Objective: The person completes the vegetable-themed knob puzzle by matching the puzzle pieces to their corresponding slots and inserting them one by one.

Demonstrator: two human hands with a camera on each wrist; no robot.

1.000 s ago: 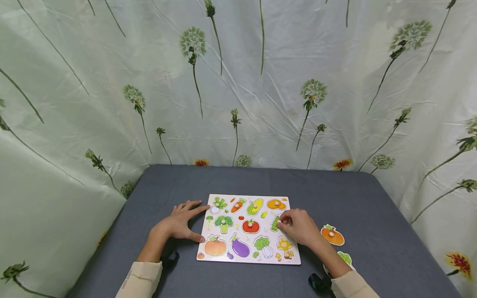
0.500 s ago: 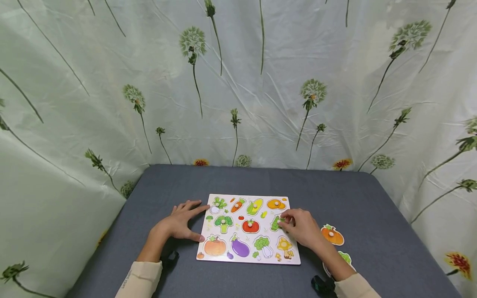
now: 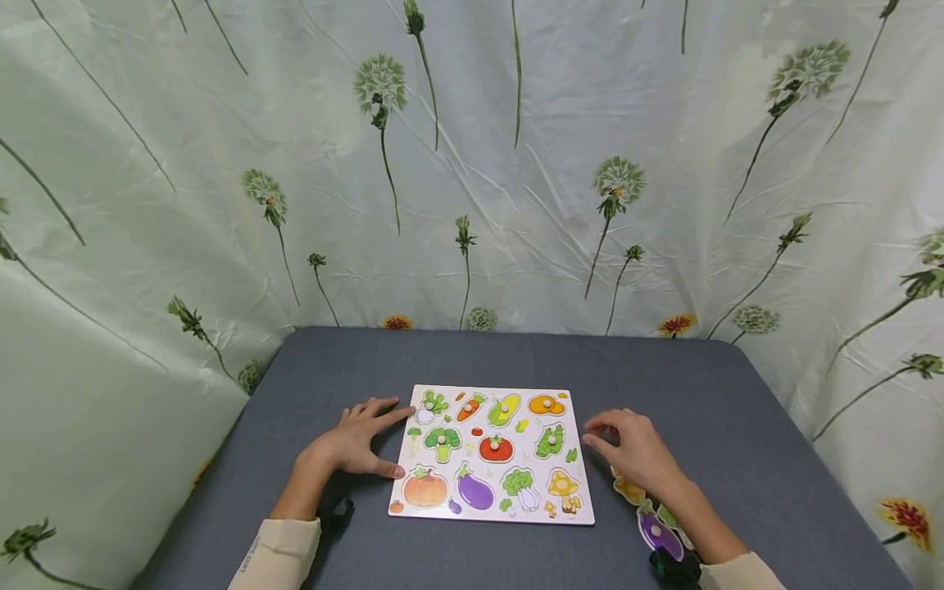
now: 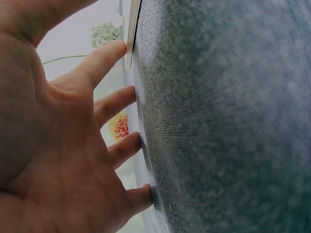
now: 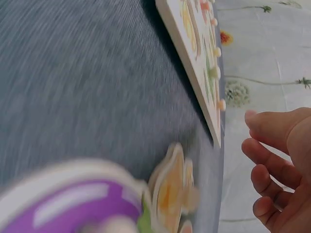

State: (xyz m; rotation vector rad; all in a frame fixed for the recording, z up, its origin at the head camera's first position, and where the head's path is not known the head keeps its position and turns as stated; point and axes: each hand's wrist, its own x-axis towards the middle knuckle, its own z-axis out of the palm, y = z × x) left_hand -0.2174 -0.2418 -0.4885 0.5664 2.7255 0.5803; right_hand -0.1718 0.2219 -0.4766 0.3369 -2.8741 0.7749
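A white wooden vegetable puzzle board [image 3: 509, 512] lies on the table. My left hand [image 3: 359, 438] has its fingers spread, thumb and index fingertip at the board's left edge; in the left wrist view the other fingertips reach the cloth. A green leafy puzzle piece [image 3: 550, 441] with a knob sits in the board's right side. My right hand [image 3: 636, 449] is off the board to the right, fingers loosely bent and holding nothing. Below it lie a mushroom piece [image 3: 628, 490] and an eggplant piece [image 3: 660, 533], both with knobs. Hand and forearm partly cover the loose pieces.
Knobbed carrot [image 3: 470, 407], corn [image 3: 505, 409], broccoli [image 3: 442, 442] and tomato [image 3: 496, 448] pieces sit in the board. Its front row shows pictures without knobs, such as a pumpkin [image 3: 425, 488]. A dark grey cloth [image 3: 354, 360] covers the table; a flowered curtain [image 3: 516, 205] hangs behind.
My right hand has let go of the green leafy piece, leaving it in the board, and moved right over the loose pieces. The eggplant and mushroom pieces have come into view. The left hand stays put.
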